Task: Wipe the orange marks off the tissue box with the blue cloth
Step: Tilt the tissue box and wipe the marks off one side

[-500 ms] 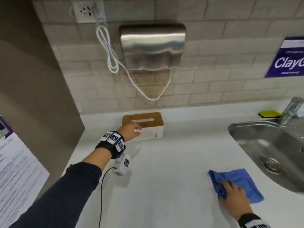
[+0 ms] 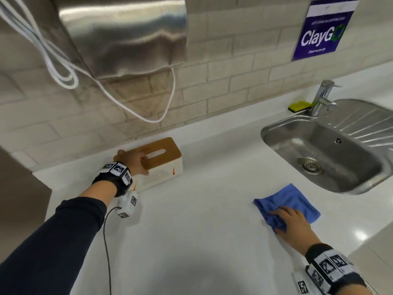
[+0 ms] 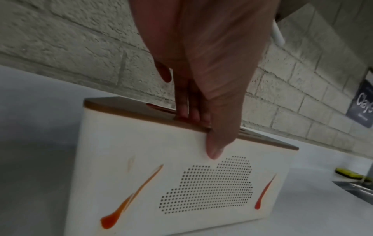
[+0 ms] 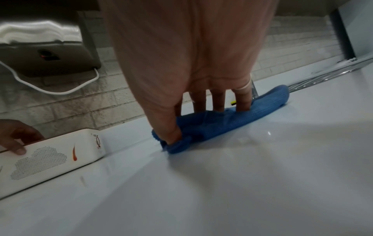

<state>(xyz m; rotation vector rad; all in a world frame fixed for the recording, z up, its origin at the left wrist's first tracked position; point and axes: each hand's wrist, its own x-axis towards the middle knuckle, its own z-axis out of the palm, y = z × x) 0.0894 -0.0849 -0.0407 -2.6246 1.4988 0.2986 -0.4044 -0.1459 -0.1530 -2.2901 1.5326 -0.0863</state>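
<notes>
The white tissue box (image 2: 163,169) with a wooden lid stands by the back wall. Its front carries orange marks, one near the right end (image 3: 264,195) and a longer one at the left (image 3: 129,199). My left hand (image 2: 145,167) grips the lid's front edge, fingers (image 3: 190,111) on top and thumb (image 3: 214,150) on the front face. The blue cloth (image 2: 295,199) lies on the counter in front of the sink, bunched at its left side. My right hand (image 2: 282,218) holds it there, thumb (image 4: 171,134) tucked into the fold and fingers (image 4: 219,102) pressing from above.
A steel sink (image 2: 268,133) with a tap (image 2: 323,96) sits at the right, a yellow sponge (image 2: 298,105) behind it. A steel hand dryer (image 2: 127,35) and its white cable (image 2: 168,103) hang above the box. White counter (image 2: 191,231) stretches between my hands.
The view has come closer. My left hand has slid farther over the box lid. My right hand has gathered the cloth's left side, which lay flat before.
</notes>
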